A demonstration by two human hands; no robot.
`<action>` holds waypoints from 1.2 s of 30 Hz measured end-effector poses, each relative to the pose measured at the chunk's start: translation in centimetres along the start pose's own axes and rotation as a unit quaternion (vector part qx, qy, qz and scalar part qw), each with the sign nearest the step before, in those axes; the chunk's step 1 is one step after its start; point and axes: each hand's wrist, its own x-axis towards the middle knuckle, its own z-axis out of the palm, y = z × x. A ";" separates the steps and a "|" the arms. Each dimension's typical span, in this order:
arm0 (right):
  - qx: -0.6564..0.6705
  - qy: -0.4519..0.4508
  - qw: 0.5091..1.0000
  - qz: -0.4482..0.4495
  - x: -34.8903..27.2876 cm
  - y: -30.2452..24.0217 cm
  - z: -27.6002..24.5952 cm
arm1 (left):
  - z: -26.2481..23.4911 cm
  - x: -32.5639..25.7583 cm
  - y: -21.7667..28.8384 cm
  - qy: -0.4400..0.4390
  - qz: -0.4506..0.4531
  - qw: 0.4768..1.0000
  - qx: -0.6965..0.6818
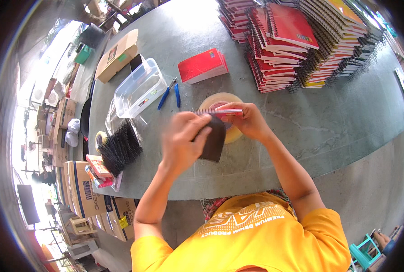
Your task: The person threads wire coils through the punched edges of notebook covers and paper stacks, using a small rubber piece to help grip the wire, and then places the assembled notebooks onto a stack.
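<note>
Notebooks (292, 27), red-covered and black-coiled, stand piled, seemingly finished, on the grey-green surface (301, 122), while our right hand (253, 121) pinches a slim red booklet (231, 111), the grip of our blurred left hand (182, 136) beside it unclear, and a red rectangular paper stack (202, 66) looks left uncoiled.

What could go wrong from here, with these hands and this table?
The small red notebook may slip: the right hand grips one end, while the left hand looks blurred, perhaps from motion.

The black binding coils lie near the edge of the table, so some might be knocked off.

The spiral notebooks are stacked unevenly and could slide.
</note>
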 end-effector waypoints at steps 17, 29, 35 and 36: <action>-0.082 -0.007 0.997 -0.016 -0.3 0.0 0.1 | 0.2 2.8 0.9 0.126 0.014 0.991 0.050; 0.036 -0.016 0.996 -0.080 -0.1 -0.4 0.5 | -0.8 -6.8 -4.2 -0.219 -0.094 0.970 0.046; 0.061 0.049 0.996 -0.048 -0.3 -0.9 0.7 | 0.5 -0.4 1.8 -0.055 0.076 0.996 0.000; 0.052 0.053 0.996 -0.044 -0.2 -1.0 0.9 | 1.4 0.3 2.3 -0.050 0.074 0.996 -0.011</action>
